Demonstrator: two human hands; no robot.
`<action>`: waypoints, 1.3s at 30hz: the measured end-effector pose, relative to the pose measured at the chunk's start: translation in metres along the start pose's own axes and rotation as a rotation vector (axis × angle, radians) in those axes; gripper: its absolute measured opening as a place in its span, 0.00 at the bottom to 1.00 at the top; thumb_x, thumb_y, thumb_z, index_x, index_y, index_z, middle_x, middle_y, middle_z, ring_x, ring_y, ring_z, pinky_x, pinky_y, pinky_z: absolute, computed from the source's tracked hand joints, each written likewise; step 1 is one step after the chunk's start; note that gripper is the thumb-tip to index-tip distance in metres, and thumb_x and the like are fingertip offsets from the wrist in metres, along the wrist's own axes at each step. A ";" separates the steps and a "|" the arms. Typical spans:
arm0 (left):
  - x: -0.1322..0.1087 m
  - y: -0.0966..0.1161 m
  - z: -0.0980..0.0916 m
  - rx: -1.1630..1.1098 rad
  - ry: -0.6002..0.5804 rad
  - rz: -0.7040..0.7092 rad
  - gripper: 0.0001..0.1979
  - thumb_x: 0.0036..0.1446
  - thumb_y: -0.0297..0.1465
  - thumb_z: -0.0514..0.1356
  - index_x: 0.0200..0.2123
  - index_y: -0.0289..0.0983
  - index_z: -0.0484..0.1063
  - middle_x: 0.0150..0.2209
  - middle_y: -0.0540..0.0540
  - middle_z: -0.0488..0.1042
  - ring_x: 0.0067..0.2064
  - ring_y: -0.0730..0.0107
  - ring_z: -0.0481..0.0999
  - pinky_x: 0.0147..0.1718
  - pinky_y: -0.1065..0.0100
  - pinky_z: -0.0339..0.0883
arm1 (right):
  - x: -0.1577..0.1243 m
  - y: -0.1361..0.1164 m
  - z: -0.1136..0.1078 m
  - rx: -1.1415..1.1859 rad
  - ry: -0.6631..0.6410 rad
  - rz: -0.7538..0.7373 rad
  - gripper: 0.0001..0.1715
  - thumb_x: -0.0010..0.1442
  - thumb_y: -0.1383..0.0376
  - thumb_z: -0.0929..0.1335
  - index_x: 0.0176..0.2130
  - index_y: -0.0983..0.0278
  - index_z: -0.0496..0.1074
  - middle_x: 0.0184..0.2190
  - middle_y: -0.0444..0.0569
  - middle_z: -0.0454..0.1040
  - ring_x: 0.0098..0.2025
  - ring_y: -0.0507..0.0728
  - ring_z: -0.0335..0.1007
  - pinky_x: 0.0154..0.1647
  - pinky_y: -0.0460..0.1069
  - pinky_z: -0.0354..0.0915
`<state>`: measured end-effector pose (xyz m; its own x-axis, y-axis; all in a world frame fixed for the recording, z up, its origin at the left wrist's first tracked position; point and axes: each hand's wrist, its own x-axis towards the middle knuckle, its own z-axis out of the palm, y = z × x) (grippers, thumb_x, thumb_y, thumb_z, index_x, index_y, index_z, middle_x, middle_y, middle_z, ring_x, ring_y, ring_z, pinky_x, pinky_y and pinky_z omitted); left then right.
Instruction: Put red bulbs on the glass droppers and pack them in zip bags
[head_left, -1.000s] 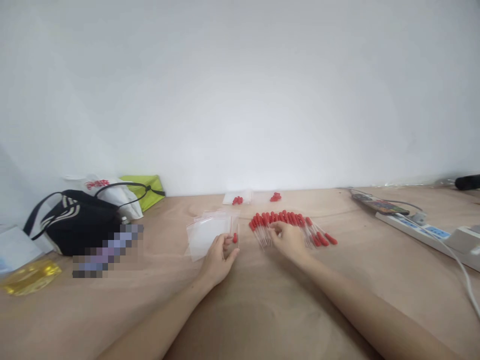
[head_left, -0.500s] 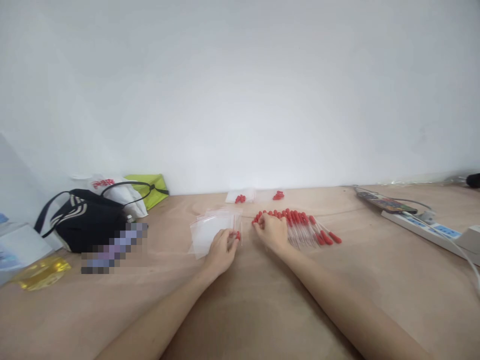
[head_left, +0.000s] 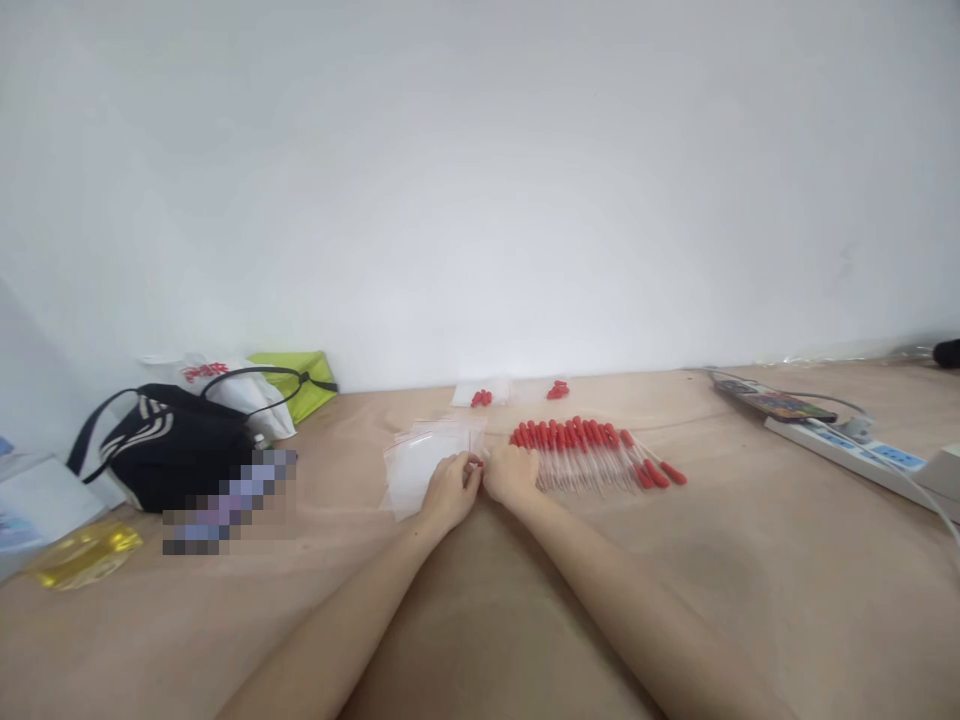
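My left hand [head_left: 451, 490] is closed, with a bit of red [head_left: 479, 464] showing at its fingertips, which looks like the bulb ends of droppers. Touching or nearly touching it, my right hand [head_left: 511, 474] is curled shut, its fingertips hidden from me. Just right of my right hand lies a row of droppers [head_left: 581, 440] with red bulbs and clear thin stems, side by side. A few more red-ended droppers [head_left: 655, 474] lie slanted at the row's right end. Under and beyond my left hand is a fanned stack of clear zip bags [head_left: 421, 462] with red seal lines.
Two small bunches of red-ended pieces, one left [head_left: 481, 398] and one right [head_left: 558, 390], lie near the wall. A black bag [head_left: 176, 445], a green bag [head_left: 304, 385] and a yellow packet [head_left: 90, 552] sit left. Right are a phone [head_left: 780, 402] and a power strip [head_left: 862, 455].
My right hand has moved left from the left end of the dropper row to my left hand. The red ends in my left hand are now mostly covered.
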<state>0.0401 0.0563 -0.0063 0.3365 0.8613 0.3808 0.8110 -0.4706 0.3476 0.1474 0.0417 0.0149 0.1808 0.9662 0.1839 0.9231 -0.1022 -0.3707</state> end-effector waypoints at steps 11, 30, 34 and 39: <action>-0.013 0.023 -0.001 -0.074 0.130 0.222 0.04 0.53 0.28 0.54 0.31 0.36 0.68 0.31 0.46 0.68 0.37 0.64 0.67 0.38 0.63 0.62 | -0.047 0.131 -0.027 0.183 0.544 -0.264 0.13 0.57 0.68 0.56 0.36 0.64 0.67 0.32 0.50 0.69 0.36 0.56 0.63 0.37 0.51 0.52; -0.056 0.048 -0.014 -0.276 -0.074 0.344 0.07 0.55 0.28 0.54 0.36 0.36 0.70 0.31 0.47 0.73 0.34 0.68 0.70 0.35 0.68 0.64 | -0.083 0.119 -0.037 0.239 0.141 -0.677 0.12 0.58 0.69 0.59 0.38 0.61 0.69 0.30 0.45 0.72 0.30 0.51 0.63 0.37 0.50 0.50; -0.056 0.048 -0.013 -0.305 -0.084 0.396 0.07 0.56 0.28 0.53 0.35 0.37 0.70 0.32 0.47 0.73 0.35 0.69 0.70 0.37 0.68 0.63 | -0.082 0.118 -0.038 0.251 0.126 -0.693 0.12 0.58 0.69 0.59 0.38 0.61 0.69 0.30 0.45 0.72 0.30 0.50 0.64 0.37 0.50 0.50; -0.057 0.045 -0.009 -0.335 -0.097 0.402 0.09 0.58 0.31 0.51 0.34 0.37 0.71 0.30 0.47 0.73 0.33 0.69 0.71 0.35 0.68 0.63 | -0.080 0.119 -0.036 0.259 0.102 -0.730 0.13 0.59 0.67 0.59 0.38 0.60 0.71 0.29 0.46 0.73 0.30 0.51 0.66 0.35 0.49 0.49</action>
<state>0.0528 -0.0153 -0.0043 0.6449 0.6064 0.4651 0.4168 -0.7892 0.4511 0.2549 -0.0561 -0.0114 -0.4000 0.7396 0.5413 0.7142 0.6216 -0.3216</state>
